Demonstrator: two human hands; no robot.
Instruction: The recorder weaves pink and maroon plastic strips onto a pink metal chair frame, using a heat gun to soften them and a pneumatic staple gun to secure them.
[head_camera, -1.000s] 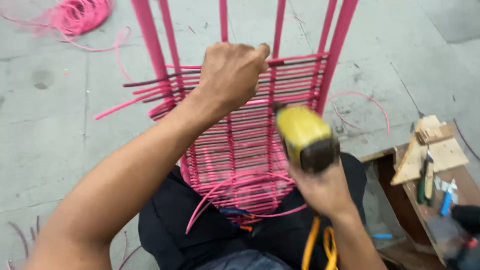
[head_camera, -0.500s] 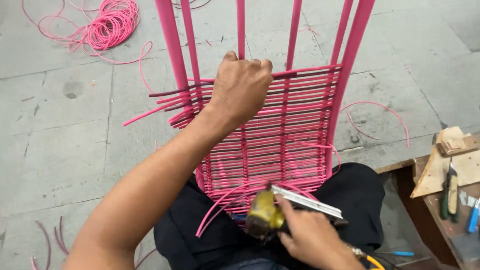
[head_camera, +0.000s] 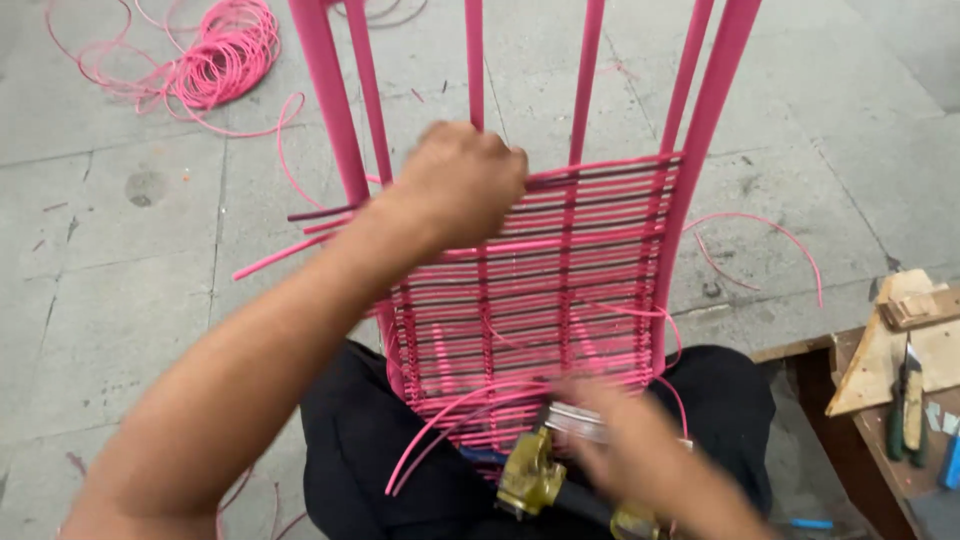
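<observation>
While the left hand (head_camera: 462, 185) stays fisted on the top woven strands of the pink frame (head_camera: 545, 290) at frame centre, the right hand (head_camera: 640, 455) has dropped from mid-frame to the lower edge. It's blurred, fingers curled around a yellow tool (head_camera: 530, 480) with a metal head near the weave's bottom rows. A second ago the tool was raised; now it's low, so work looks shifted to the lower strands. Pink cord coil (head_camera: 215, 55) upper left, wooden bench (head_camera: 900, 350) right.
</observation>
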